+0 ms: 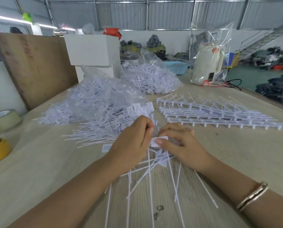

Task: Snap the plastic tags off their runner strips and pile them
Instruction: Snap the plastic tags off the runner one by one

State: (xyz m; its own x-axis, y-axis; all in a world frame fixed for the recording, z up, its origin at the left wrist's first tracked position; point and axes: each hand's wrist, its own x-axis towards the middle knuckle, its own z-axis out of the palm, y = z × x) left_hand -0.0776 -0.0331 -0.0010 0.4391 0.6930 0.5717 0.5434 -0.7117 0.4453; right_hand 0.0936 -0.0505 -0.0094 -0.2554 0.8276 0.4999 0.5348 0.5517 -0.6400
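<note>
Both hands worked close together over the pale wooden table (38,170): the left hand (131,142) had its fingers curled tight, pinching thin white plastic stems, while the right hand (180,145) pinched a small flat white plastic tag (160,140) between thumb and fingers. Loose white tags with long stems (147,175) fanned out beneath the wrists. The heap of snapped-off tags (94,109) lay far left, stacked white runner strips (219,112) far right.

Wood table (38,170) w/ tags (94,102), runner strips (219,112), tape (4,119)
</note>
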